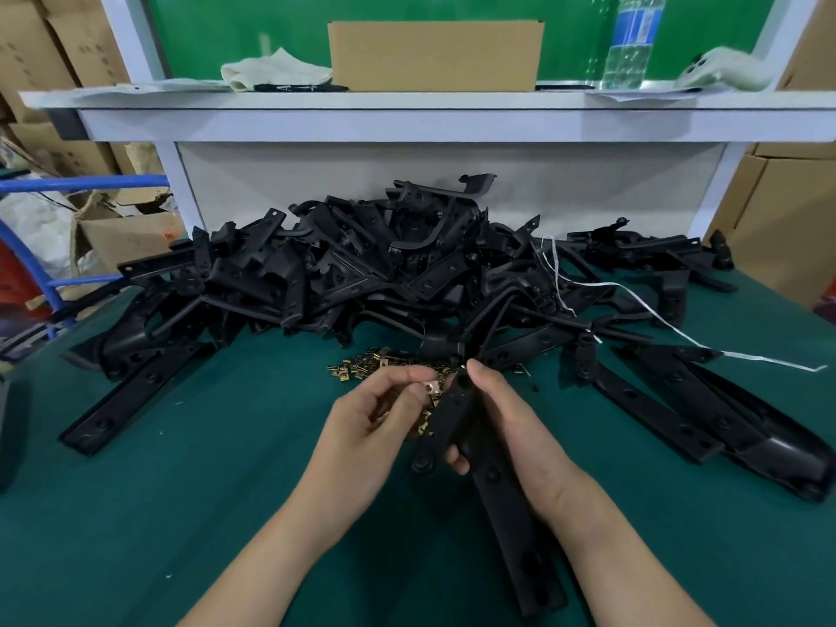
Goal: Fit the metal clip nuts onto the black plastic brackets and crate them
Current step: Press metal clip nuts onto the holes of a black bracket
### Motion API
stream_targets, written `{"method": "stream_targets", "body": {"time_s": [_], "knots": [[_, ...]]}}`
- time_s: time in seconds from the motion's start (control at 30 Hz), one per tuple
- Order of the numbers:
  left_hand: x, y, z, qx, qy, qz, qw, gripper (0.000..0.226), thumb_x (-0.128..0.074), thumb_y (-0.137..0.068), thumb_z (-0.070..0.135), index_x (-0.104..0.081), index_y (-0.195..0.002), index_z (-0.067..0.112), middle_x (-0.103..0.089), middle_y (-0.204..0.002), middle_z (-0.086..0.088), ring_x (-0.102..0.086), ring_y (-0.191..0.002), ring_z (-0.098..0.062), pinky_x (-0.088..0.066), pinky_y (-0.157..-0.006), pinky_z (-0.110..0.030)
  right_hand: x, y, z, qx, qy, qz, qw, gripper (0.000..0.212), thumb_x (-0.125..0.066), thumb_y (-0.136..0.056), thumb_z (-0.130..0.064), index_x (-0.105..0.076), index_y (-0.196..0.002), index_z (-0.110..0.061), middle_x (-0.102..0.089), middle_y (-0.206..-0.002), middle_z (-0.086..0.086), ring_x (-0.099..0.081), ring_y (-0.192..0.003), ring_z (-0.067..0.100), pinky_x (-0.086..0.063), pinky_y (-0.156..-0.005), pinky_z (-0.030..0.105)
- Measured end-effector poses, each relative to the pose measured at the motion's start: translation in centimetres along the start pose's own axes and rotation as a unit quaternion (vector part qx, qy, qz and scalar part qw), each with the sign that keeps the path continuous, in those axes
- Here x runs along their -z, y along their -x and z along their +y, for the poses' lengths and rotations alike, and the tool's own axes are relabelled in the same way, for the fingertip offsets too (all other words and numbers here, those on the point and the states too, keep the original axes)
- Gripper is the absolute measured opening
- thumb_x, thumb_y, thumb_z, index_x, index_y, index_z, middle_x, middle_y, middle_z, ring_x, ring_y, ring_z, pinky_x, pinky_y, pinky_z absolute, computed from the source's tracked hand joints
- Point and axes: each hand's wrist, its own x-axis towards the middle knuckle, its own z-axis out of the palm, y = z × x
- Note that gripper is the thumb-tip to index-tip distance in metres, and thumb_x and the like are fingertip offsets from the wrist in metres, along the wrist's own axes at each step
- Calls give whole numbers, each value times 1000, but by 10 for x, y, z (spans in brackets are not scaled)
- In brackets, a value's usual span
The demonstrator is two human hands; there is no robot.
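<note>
My right hand (502,423) grips a black plastic bracket (452,411) near its upper end, thumb at the tip. A long arm of the bracket runs down toward the table's near edge. My left hand (380,418) pinches a brass-coloured clip nut (432,387) against the bracket's left edge. A small heap of loose clip nuts (362,365) lies on the green mat just beyond my hands, partly hidden by my fingers. A large pile of black brackets (362,264) fills the middle of the table behind.
More long brackets lie to the left (131,400) and right (678,409) on the green mat (203,491). A white string (678,332) trails across the right. On the shelf above stand a cardboard box (434,54), a cloth (276,67) and a water bottle (631,38).
</note>
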Motion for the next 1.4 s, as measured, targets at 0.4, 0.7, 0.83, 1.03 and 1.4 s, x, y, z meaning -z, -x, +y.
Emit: {"method": "stream_targets", "body": {"time_s": [0.4,0.7,0.83,1.03,1.4], "knots": [[4,-5,-7,1,-32,42,999,17,-65,-95,22,-71,-99,37,-72,-80,-2,-62,-75,-10,-51,-73,-17,-4,4,-4,15,-13,-5,1000,57,-51,-93,-66,-70,-104,-13,-66,-80,10,-59,-63,19,-47,-54,28],[4,-4,-6,-4,-59,53,997,22,-67,-95,14,-71,-99,35,-65,-74,19,-55,-66,2,-43,-66,-9,-3,3,-3,0,6,-13,1000,61,-50,-90,-72,-72,-94,-15,-64,-77,12,-57,-63,20,-47,-57,29],[3,-4,-6,0,-56,46,997,26,-67,-95,13,-71,-98,39,-67,-81,15,-59,-71,0,-47,-71,-11,-2,3,-3,15,4,-14,1000,61,-50,-92,-70,-68,-101,-13,-66,-78,11,-59,-63,19,-49,-57,28],[4,-5,-7,-2,-46,54,997,10,-66,-91,33,-73,-97,35,-75,-83,7,-67,-75,-3,-49,-71,-11,0,1,-1,6,6,-12,1000,70,-51,-91,-71,-68,-111,-6,-65,-80,12,-58,-64,20,-48,-56,29],[8,-10,-15,108,82,-6,991,33,-57,-102,33,-66,-97,2,-68,-91,-35,-62,-91,-60,-43,-97,-67,-1,-1,0,1,-13,-20,1000,86,-58,-87,-70,-54,-129,4,-65,-81,12,-57,-62,19,-47,-53,28]]}}
